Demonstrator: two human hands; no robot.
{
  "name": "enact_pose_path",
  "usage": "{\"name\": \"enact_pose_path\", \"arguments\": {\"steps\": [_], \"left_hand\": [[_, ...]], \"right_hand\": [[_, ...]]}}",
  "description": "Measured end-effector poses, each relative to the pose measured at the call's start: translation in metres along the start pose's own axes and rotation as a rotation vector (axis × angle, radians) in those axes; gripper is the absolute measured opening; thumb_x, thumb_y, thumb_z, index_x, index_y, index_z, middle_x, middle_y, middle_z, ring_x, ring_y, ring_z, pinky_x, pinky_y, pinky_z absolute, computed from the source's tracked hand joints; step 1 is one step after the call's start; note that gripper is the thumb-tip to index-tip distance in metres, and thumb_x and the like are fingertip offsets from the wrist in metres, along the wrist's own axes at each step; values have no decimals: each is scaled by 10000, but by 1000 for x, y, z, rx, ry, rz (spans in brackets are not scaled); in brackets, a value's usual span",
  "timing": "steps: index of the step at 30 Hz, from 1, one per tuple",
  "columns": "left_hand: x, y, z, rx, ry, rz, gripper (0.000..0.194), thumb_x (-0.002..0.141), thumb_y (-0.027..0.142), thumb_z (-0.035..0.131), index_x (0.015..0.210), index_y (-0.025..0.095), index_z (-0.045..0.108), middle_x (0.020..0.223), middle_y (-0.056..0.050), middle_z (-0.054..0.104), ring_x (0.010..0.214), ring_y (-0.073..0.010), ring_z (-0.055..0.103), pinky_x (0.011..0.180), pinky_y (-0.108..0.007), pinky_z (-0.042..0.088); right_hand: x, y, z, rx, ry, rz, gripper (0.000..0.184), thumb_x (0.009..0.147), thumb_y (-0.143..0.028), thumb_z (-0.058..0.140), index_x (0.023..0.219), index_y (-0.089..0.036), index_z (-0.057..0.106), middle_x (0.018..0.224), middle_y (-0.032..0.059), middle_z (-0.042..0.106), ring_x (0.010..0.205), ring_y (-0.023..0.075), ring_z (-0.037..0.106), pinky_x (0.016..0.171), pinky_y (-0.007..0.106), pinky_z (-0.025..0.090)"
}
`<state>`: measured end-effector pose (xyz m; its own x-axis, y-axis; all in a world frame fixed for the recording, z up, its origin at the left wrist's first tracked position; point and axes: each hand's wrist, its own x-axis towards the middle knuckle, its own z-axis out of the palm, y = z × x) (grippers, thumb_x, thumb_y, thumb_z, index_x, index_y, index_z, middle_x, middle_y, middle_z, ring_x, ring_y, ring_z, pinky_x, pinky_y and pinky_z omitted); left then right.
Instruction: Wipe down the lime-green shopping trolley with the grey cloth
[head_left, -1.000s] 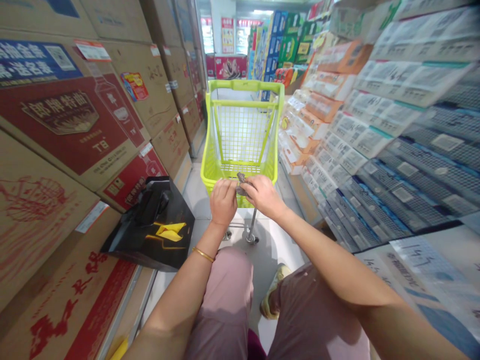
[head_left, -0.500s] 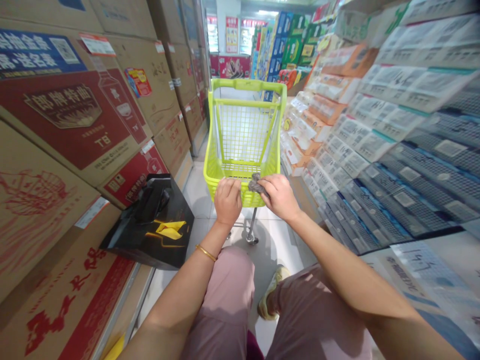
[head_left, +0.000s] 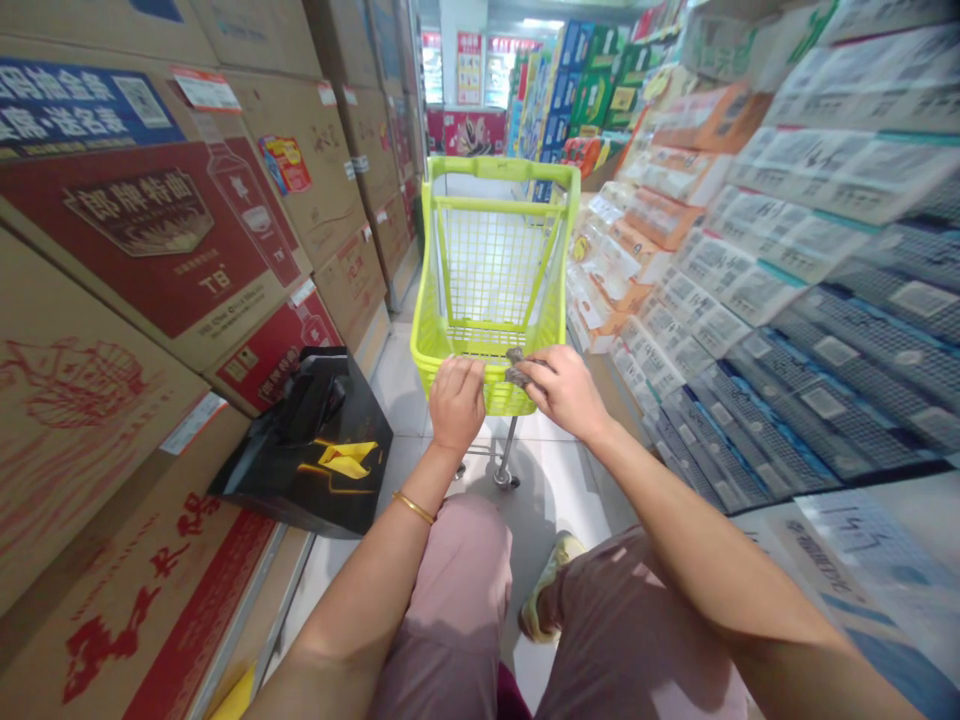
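Note:
A lime-green plastic shopping cart (head_left: 491,345) with a mesh basket stands in front of my knees. My left hand (head_left: 457,402) is closed over its near rim, left of the middle, with the fingers curled onto the edge. My right hand (head_left: 564,390) pinches a crumpled grey cloth (head_left: 516,374) against the same rim, further right. Part of the cloth is hidden by my fingers and bunches up above the edge. Below the basket, a metal leg and small caster wheels (head_left: 504,477) show.
Stacked cartons (head_left: 172,230) line the left side, and a black gift bag (head_left: 300,480) with a yellow patch leans there. On the right rise piles of wrapped packs (head_left: 780,300). A tiled aisle floor (head_left: 405,385) runs between them, past my knees and shoe.
My right hand has shifted slightly right along the rim, and the cloth is bunched differently in its fingers. My left hand stays on the edge. The view has moved a little.

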<state>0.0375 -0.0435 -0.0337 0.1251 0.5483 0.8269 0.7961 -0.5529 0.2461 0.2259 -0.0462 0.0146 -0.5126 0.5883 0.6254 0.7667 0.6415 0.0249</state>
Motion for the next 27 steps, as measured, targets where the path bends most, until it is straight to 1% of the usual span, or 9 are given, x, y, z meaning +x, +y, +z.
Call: {"name": "enact_pose_path", "arguments": {"steps": [5,8,10,15,17,19,23,25,27], "left_hand": [[0,3,3,-5,38,-26,261,913,167,373,1045,182,598,1023,-85,642,1065,-190,554,1042,-412,384],[0,5,4,3,57,-28,261,916,170,367,1029,178,602,1008,-82,645,1050,-188,559,1036,-409,391],[0,5,4,-5,50,-30,264,919,176,360,1026,178,602,1009,-82,644,1055,-190,557,1036,-413,390],[0,4,3,-39,18,-47,264,924,194,352,1032,189,593,1026,-85,634,1071,-192,548,1037,-427,383],[0,3,2,-32,19,-45,259,922,191,356,1032,188,590,1024,-86,632,1065,-193,549,1035,-426,385],[1,3,1,-19,25,-36,255,919,184,359,1033,180,587,1014,-89,633,1057,-194,549,1034,-421,389],[2,4,0,-12,29,-28,256,918,174,354,1026,171,587,997,-92,636,1048,-192,552,1029,-412,397],[2,4,0,0,31,-30,258,918,176,353,1019,180,591,995,-84,635,1041,-192,559,1024,-412,403],[2,4,0,15,34,-29,261,917,176,353,1015,184,594,993,-78,636,1035,-192,566,1019,-412,409]], "right_hand": [[-10,17,-21,-57,131,125,203,853,-233,474,937,-218,658,957,74,618,916,225,526,839,415,428],[-7,17,-29,-101,235,172,212,850,-215,464,932,-232,659,988,77,605,938,235,519,842,427,426],[-2,12,-29,-115,244,172,229,855,-203,450,941,-240,659,1012,80,595,951,244,504,839,432,421],[11,-13,-15,-11,160,138,233,857,-200,432,960,-220,641,1032,86,575,973,233,484,878,422,417],[14,-24,-10,63,104,131,241,821,-212,474,1011,-195,622,1092,105,551,1051,249,464,938,450,398],[14,-29,-9,124,18,105,339,772,-220,516,1102,-176,580,1206,128,503,1165,285,405,995,502,361],[10,-22,-15,225,-127,15,488,781,-135,461,1267,-185,461,1368,141,410,1309,284,313,1050,549,315],[8,-14,-21,263,-151,-26,483,826,-139,442,1304,-208,425,1384,135,422,1308,259,352,1042,521,346],[8,-8,-25,280,-143,-42,462,862,-240,489,1317,-233,409,1355,119,477,1264,248,427,1017,482,388]]}}
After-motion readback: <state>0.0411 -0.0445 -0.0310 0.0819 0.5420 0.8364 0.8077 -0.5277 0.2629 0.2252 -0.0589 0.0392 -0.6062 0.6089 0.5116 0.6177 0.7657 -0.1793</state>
